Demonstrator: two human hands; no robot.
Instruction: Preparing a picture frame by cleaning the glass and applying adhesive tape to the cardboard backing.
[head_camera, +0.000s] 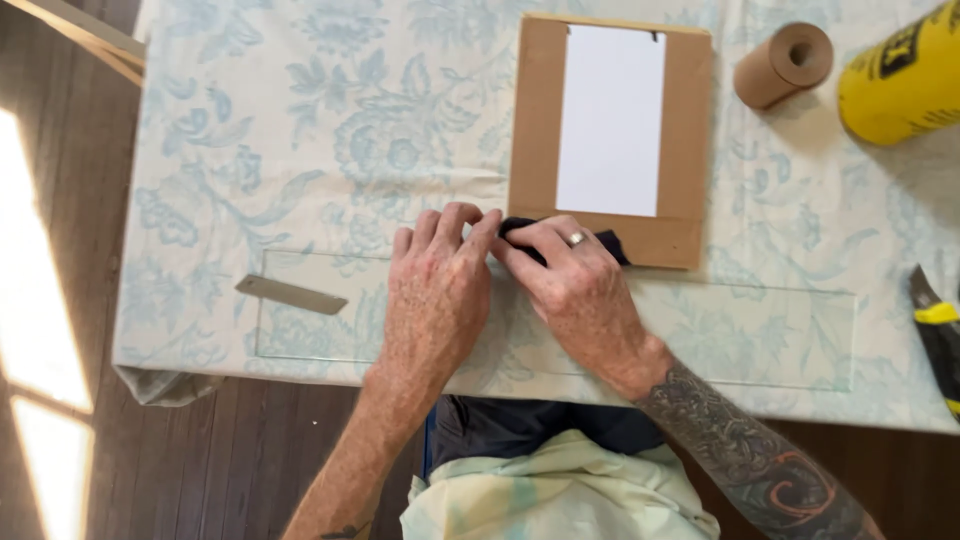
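Both hands, left hand (435, 290) and right hand (575, 290), pinched on dark cloth (610, 245), long axis left-right.

Dark wooden plank floor (70, 130). Sunlight patches (40, 330) fall on it at left. Table covered by a pale blue floral cloth (300, 120).

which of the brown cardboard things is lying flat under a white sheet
The flat brown cardboard panel just beyond the hands, with the white sheet on it. The brown tape roll to its right is bare.
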